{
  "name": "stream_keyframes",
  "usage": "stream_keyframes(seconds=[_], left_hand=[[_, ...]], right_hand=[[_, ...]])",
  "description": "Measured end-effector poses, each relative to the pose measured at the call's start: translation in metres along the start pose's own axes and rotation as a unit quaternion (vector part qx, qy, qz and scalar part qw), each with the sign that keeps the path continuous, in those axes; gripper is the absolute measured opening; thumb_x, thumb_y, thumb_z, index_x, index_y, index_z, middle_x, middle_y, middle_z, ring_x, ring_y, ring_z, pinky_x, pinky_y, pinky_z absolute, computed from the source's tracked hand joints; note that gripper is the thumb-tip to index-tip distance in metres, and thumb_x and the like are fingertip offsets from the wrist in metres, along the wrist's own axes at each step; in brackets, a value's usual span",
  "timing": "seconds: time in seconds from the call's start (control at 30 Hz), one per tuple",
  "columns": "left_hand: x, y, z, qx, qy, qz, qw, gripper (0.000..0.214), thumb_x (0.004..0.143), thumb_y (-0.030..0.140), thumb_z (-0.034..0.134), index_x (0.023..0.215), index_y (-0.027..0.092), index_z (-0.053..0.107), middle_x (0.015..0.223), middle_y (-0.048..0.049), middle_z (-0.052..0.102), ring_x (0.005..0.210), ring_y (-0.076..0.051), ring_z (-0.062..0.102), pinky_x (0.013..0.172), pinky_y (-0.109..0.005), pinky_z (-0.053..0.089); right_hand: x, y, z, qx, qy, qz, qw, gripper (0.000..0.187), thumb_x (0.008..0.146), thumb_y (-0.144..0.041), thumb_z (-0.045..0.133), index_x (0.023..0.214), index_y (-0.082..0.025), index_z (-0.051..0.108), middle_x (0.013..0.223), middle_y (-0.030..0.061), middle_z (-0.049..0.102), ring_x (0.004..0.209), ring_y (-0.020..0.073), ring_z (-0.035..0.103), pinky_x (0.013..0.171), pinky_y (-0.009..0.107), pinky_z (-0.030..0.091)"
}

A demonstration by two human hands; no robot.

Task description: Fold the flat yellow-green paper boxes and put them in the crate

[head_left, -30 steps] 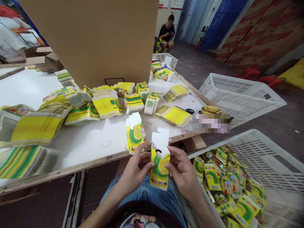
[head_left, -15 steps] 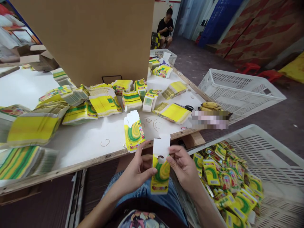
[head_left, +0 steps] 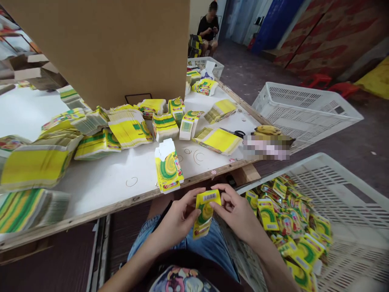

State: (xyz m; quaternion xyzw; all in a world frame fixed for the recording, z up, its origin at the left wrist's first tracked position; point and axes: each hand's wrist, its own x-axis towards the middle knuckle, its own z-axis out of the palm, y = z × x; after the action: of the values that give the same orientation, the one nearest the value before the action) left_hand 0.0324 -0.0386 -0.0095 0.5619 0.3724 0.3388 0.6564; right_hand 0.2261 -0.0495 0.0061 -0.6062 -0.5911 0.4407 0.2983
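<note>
Over my lap I hold a small yellow carton (head_left: 203,215) with a green swirl, its barcode flap folded over at the top. My left hand (head_left: 181,213) grips its left side, thumb in front and fingers behind. On the other side my right hand (head_left: 232,209) pinches the upper right edge between thumb and fingers. Just beyond, a short stack of flat yellow cartons (head_left: 168,168) with white flaps lies at the table's front edge. To my right, a white plastic crate (head_left: 343,178) holds many folded yellow cartons (head_left: 299,239).
Bundles of flat cartons (head_left: 130,125) line the white table (head_left: 100,182) before a large cardboard sheet (head_left: 121,48). Scissors (head_left: 239,133) and bananas (head_left: 267,130) lie near the right edge. Another crate (head_left: 306,105) stands beyond. A person (head_left: 209,26) sits at the back.
The white flap that stood up from the carton is now folded down, showing the barcode. Both hands have closed in around the carton's top. The view has shifted slightly.
</note>
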Motion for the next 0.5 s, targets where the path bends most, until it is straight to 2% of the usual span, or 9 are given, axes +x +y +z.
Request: stream_keyframes(seconds=[0.1,0.2,0.27,0.33,0.37,0.43,0.5], left_hand=[[0.004,0.000,0.001,-0.068,0.003,-0.005,0.998,0.045,0.088,0.022,0.060,0.132,0.022,0.051,0.118,-0.0110,0.068,0.106,-0.022,0.063,0.092,-0.034,0.049],[0.007,-0.001,0.002,-0.095,0.017,-0.017,0.995,0.045,0.084,0.021,0.065,0.128,0.020,0.053,0.111,-0.0113,0.071,0.100,-0.023,0.066,0.087,-0.033,0.051],[0.008,-0.001,0.006,-0.091,0.020,-0.022,0.995,0.045,0.084,0.021,0.066,0.128,0.019,0.053,0.110,-0.0116,0.071,0.098,-0.023,0.067,0.085,-0.032,0.052],[0.008,0.000,0.009,-0.080,0.014,-0.018,0.997,0.046,0.085,0.021,0.064,0.129,0.019,0.052,0.112,-0.0124,0.071,0.097,-0.023,0.068,0.085,-0.033,0.054],[0.008,0.001,0.010,-0.065,0.010,-0.010,0.998,0.045,0.086,0.021,0.063,0.130,0.019,0.052,0.114,-0.0128,0.071,0.098,-0.023,0.068,0.086,-0.034,0.054],[0.007,0.005,0.007,0.014,0.015,0.039,0.999,0.043,0.089,0.021,0.058,0.132,0.021,0.051,0.123,-0.0130,0.067,0.107,-0.024,0.066,0.093,-0.038,0.053],[0.005,0.007,-0.003,0.165,0.068,0.118,0.977,0.044,0.091,0.021,0.056,0.134,0.024,0.051,0.136,-0.0119,0.059,0.125,-0.025,0.056,0.106,-0.043,0.044]], right_hand=[[0.000,-0.002,0.004,-0.021,0.016,-0.010,1.000,0.035,0.086,-0.032,0.061,0.119,-0.020,0.053,0.055,-0.0095,0.045,0.049,0.0114,0.043,0.050,0.023,0.032],[0.000,-0.001,0.009,-0.042,0.036,-0.036,0.998,0.037,0.087,-0.036,0.061,0.119,-0.019,0.057,0.054,-0.0078,0.049,0.048,0.0127,0.045,0.049,0.024,0.034],[-0.001,0.000,0.012,-0.053,0.074,-0.075,0.993,0.034,0.089,-0.039,0.059,0.117,-0.020,0.062,0.067,-0.0014,0.061,0.060,0.0156,0.056,0.055,0.025,0.041],[-0.003,0.003,0.013,-0.038,0.101,-0.110,0.988,0.030,0.092,-0.038,0.055,0.116,-0.021,0.064,0.095,0.0061,0.068,0.084,0.0198,0.064,0.071,0.029,0.048],[-0.005,0.004,0.011,-0.026,0.108,-0.118,0.987,0.028,0.093,-0.037,0.054,0.115,-0.022,0.064,0.106,0.0078,0.068,0.094,0.0213,0.064,0.078,0.031,0.049],[-0.011,0.007,0.000,-0.032,0.149,-0.118,0.981,0.025,0.093,-0.036,0.054,0.112,-0.023,0.064,0.109,0.0084,0.068,0.098,0.0229,0.064,0.084,0.035,0.049],[-0.017,0.010,-0.019,-0.118,0.262,-0.117,0.951,0.024,0.090,-0.038,0.058,0.105,-0.022,0.067,0.103,0.0097,0.067,0.096,0.0262,0.062,0.090,0.043,0.046]])
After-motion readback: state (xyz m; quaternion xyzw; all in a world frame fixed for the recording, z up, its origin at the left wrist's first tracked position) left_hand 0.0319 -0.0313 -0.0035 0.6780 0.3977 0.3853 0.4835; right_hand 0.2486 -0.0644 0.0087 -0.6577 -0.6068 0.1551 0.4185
